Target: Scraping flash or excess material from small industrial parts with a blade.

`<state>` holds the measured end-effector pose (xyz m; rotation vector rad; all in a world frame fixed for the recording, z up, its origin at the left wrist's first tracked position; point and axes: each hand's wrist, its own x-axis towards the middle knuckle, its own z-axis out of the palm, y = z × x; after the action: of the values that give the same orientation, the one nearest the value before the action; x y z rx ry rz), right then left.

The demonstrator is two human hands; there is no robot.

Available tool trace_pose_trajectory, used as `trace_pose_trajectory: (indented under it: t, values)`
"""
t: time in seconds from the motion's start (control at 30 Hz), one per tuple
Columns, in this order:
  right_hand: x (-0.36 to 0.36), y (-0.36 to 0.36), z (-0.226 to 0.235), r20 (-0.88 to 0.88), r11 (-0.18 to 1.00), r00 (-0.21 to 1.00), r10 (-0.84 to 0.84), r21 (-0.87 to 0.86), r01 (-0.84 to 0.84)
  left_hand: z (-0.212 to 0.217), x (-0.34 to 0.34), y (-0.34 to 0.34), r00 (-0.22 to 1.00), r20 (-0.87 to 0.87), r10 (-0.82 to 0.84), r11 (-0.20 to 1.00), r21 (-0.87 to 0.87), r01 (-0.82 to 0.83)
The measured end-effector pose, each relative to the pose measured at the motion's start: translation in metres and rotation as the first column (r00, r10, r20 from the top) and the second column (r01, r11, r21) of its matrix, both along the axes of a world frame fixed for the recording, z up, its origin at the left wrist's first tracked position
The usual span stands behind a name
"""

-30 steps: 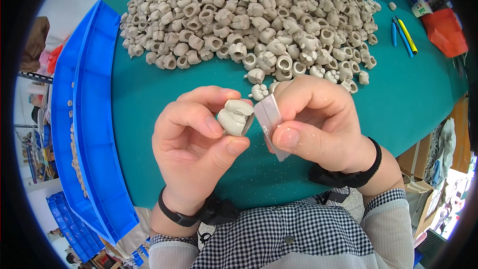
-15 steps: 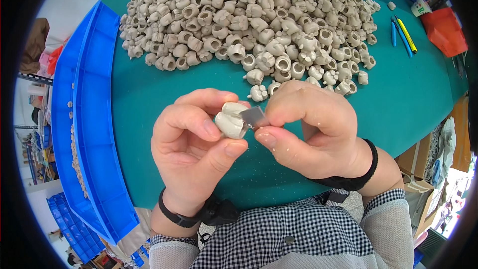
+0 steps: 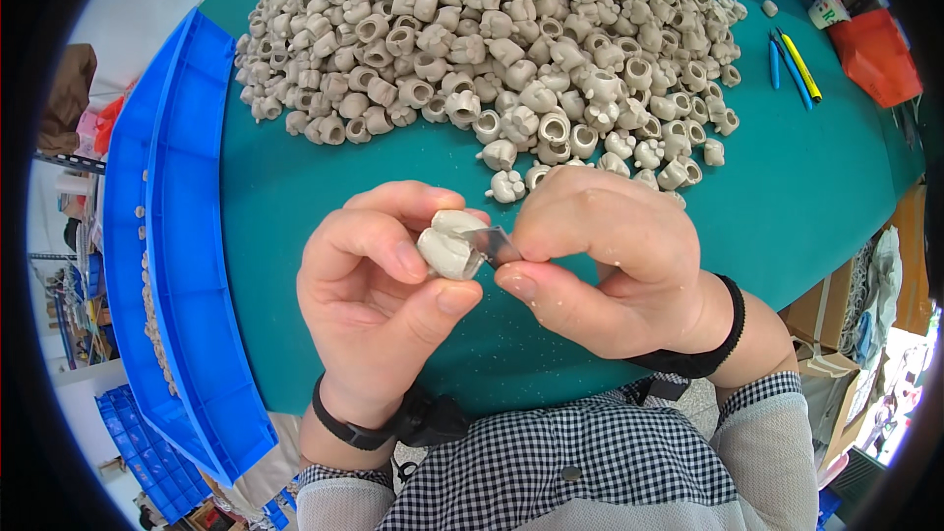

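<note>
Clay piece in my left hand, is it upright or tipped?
Tipped: the clay piece points its open end right, toward the blade in the right hand.

bright, even light, soft shadows, blown-out glare at lower right, crisp centre — edges bowed, dark fisheye rim

The grey pile is cut off by the upper edge. The flat tool is partly covered by the right grip, the held piece by the left grip. Bits by the blue tray are too small to be identified.
</note>
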<state>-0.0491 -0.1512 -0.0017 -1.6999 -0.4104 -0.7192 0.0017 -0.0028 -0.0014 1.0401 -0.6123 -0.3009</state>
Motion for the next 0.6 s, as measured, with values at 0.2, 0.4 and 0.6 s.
trace_pose_trajectory:
  t: [0.2,0.4,0.6]
  values:
    - [0.0001,-0.0025,0.0015,0.011,0.999,1.000,0.004,-0.055,-0.003,0.0029,0.0013,0.0008,1.000,0.011,0.004,0.999,0.038,-0.004]
    - [-0.0040,-0.0056,0.0010,-0.221,0.831,0.859,0.463,0.444,-0.334,0.0009,0.0026,0.0030,0.998,0.055,-0.002,0.999,0.041,0.000]
    - [-0.0044,-0.0072,0.0039,-0.197,0.680,0.811,0.551,0.669,-0.300,0.0001,0.0021,-0.0002,1.000,0.002,-0.026,1.000,-0.016,0.026]
